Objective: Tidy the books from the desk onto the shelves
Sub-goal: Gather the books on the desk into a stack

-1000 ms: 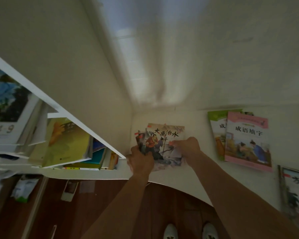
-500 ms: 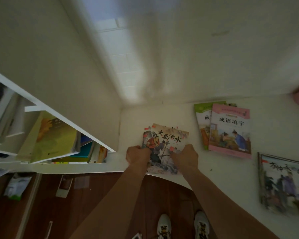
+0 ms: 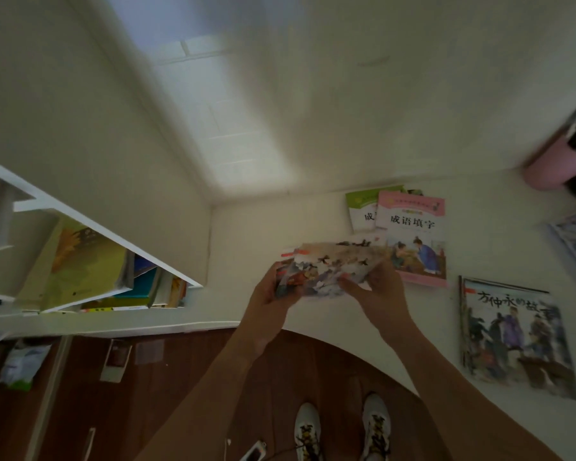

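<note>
A white desk (image 3: 346, 314) filled the room's corner above a wooden floor (image 3: 167, 394). Both hands, left (image 3: 273, 294) and right (image 3: 379, 291), fingers clamped, held blurred books (image 3: 330, 271) near the desk's front edge, long axis seemingly left-right.

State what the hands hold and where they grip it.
Both hold a small stack of picture books: the left hand grips its left edge, the right hand its right near edge, above the desk.
</note>
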Tool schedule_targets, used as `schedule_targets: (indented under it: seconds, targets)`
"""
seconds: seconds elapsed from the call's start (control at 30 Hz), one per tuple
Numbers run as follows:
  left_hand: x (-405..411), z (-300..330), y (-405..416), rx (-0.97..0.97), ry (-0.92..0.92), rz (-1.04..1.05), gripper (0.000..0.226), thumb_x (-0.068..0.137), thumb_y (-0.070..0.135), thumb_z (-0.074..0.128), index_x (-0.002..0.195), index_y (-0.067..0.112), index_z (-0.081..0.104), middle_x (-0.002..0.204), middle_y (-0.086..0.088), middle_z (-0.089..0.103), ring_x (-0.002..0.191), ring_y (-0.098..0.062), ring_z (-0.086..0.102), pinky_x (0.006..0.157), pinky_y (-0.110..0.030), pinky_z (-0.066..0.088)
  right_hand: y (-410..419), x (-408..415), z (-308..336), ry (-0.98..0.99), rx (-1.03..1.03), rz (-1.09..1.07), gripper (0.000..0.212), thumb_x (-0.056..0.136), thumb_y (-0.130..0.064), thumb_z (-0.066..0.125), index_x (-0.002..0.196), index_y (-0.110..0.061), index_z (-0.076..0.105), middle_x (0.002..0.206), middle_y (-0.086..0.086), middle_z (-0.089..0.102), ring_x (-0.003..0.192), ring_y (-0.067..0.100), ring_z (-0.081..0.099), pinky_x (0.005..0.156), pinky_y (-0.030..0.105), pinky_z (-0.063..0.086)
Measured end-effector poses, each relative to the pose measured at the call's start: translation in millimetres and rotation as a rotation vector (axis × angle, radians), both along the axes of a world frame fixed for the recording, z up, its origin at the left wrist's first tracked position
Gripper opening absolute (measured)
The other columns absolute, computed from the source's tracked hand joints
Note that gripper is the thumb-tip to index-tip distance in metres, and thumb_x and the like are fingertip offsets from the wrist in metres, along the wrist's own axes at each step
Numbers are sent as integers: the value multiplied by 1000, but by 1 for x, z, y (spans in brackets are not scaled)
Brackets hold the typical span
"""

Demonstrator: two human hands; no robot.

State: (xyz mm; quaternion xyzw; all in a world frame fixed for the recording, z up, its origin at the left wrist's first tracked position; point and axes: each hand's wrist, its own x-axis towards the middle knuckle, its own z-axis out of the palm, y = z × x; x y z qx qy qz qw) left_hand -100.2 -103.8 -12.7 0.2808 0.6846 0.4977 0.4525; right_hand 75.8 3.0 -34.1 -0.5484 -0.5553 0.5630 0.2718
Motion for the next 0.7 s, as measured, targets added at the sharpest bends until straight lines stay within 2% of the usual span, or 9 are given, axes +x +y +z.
schedule_targets:
  seconds: [0.13, 0.2, 0.27, 0.37, 0.43, 0.5, 0.6, 0.63, 0.7]
  targets:
    - [21, -2, 21, 16, 95, -32, 34, 93, -13, 61, 108, 18, 63, 108, -1, 71, 103, -16, 67, 90, -24, 54, 1, 26, 1, -27, 93, -37, 23, 81, -13, 81, 98, -5, 67, 101, 8, 74, 100, 24, 70, 91, 54, 56]
    - [28, -7, 24, 25, -2, 30, 45, 85, -20, 61, 110, 17, 62, 108, 0, 72, 106, -22, 67, 88, -31, 57, -2, 36, -3, -79, 103, -10, 24, 83, -15, 77, 105, -13, 68, 104, 4, 72, 101, 24, 67, 89, 55, 55]
    - [36, -13, 24, 78, -93, 75, 51, 73, -17, 62, 119, 3, 58, 112, -11, 71, 107, -28, 68, 84, -34, 60, -6, 38, -6, -62, 70, 43, 40, 86, -6, 72, 124, -15, 64, 118, 2, 69, 112, 21, 64, 98, 52, 52]
    - [54, -18, 25, 87, -196, 118, 63, 74, -15, 61, 134, 0, 52, 125, -24, 66, 113, -38, 67, 90, -50, 60, -14, 34, -8, -38, -51, 25, 69, 93, -19, 70, 153, -17, 37, 155, 4, 44, 142, 24, 41, 117, 41, 35]
    - [68, -17, 28, 62, -170, 143, 56, 86, -18, 61, 135, 8, 53, 123, -18, 68, 113, -32, 67, 94, -45, 59, -17, 35, -4, -21, -124, -8, 76, 99, -27, 63, 159, -17, 18, 164, -1, 25, 151, 20, 23, 117, 30, 23]
    - [86, -14, 36, 43, -144, 108, 52, 93, -15, 57, 136, 13, 50, 120, -10, 67, 108, -20, 68, 92, -33, 58, -15, 52, 5, -25, -90, -54, 74, 101, -31, 58, 160, -19, 15, 158, -12, 25, 146, 8, 22, 113, 23, 22]
    - [128, -7, 56, 21, -77, -55, 45, 100, -7, 54, 140, 10, 39, 127, -12, 62, 116, -27, 65, 99, -46, 56, -5, 104, 27, -50, 65, -172, 49, 102, -23, 57, 143, -30, 31, 127, -33, 42, 117, -9, 47, 94, 6, 38]
    - [147, -5, 66, 0, -55, -124, 44, 102, 0, 56, 140, 9, 37, 125, -9, 62, 114, -26, 65, 99, -49, 56, 0, 126, 32, -91, 104, -222, 41, 102, -20, 58, 135, -28, 36, 115, -33, 47, 107, -4, 57, 85, 9, 45]
    - [190, 3, 86, -97, 32, -290, 35, 102, 14, 59, 132, 19, 41, 109, 1, 60, 97, -14, 63, 89, -34, 53, 13, 171, 39, -213, 136, -323, 42, 99, -15, 61, 134, -16, 38, 106, -14, 56, 97, 15, 61, 78, 26, 50]
